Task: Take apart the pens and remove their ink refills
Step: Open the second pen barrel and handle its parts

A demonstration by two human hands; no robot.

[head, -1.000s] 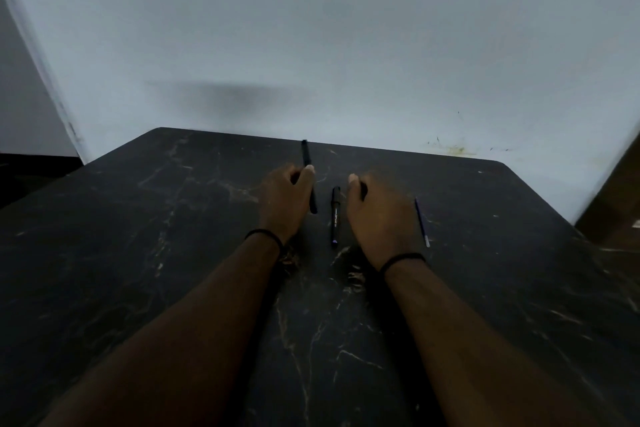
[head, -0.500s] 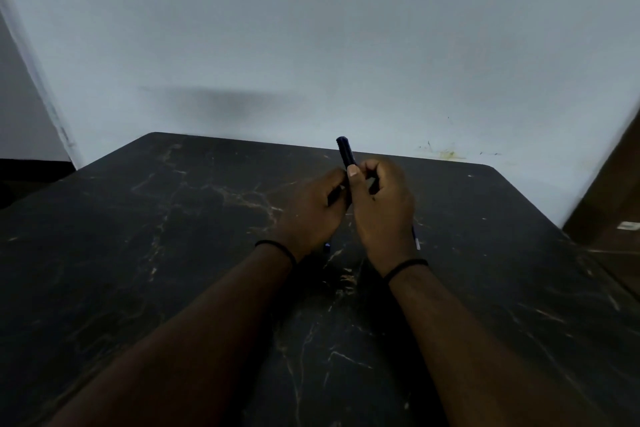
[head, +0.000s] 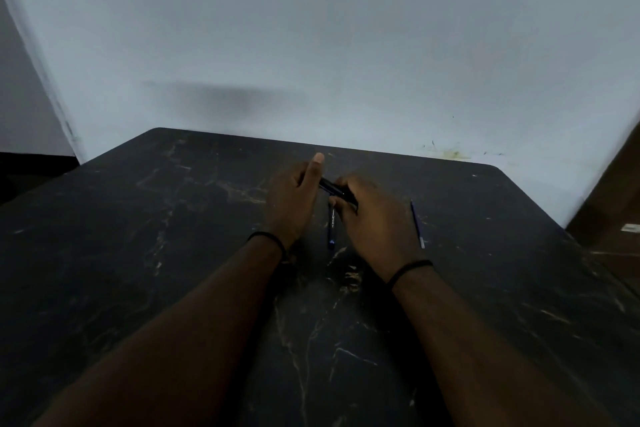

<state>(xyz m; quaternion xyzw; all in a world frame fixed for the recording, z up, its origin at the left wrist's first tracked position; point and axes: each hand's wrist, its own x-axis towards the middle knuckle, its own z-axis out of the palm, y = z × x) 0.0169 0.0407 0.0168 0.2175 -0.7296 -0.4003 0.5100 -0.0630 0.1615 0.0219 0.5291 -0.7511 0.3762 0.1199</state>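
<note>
Pens are what both hands work on above a dark marbled desk (head: 138,270) set against a pale wall (head: 346,45). One black pen (head: 334,188) is held in the air between the hands, lying roughly left to right and tilted down toward the right. The left hand (head: 294,199) grips its left end, the thumb raised and pointing to the far side; the other fingers curl around the barrel. The right hand (head: 372,218) closes its fingers (head: 341,208) on the pen's right end. A second pen (head: 331,225) with pale lettering and a blue tip lies on the desk below, between the two wrists. To the right of the right hand, a thin blue refill (head: 416,224) rests on the desk, apart from the hand. Each wrist wears a dark band.
</note>
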